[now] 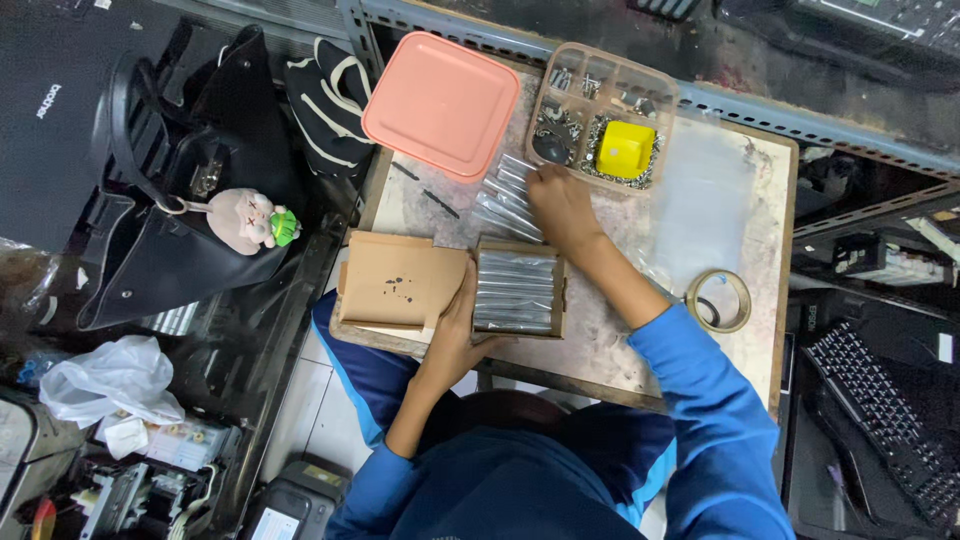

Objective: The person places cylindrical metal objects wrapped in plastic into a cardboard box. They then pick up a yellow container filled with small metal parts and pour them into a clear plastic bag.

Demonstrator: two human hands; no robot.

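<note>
Clear plastic sleeves of small metal parts (pixel 508 195) lie loose on the worn tabletop (pixel 620 330), and the right hand (pixel 562 205) rests on them, fingers curled over the pile. Just below, the left hand (pixel 455 335) grips the edge of a small open cardboard box (pixel 516 292) packed with more sleeves. A pink square lid (pixel 441 103) and a compartmented parts tray (pixel 603 117) sit beyond.

right hand (pixel 560 205) fingers: tips hidden among clear packets (pixel 505 200) | compartment box (pixel 603 115) contents: too small to tell
</note>
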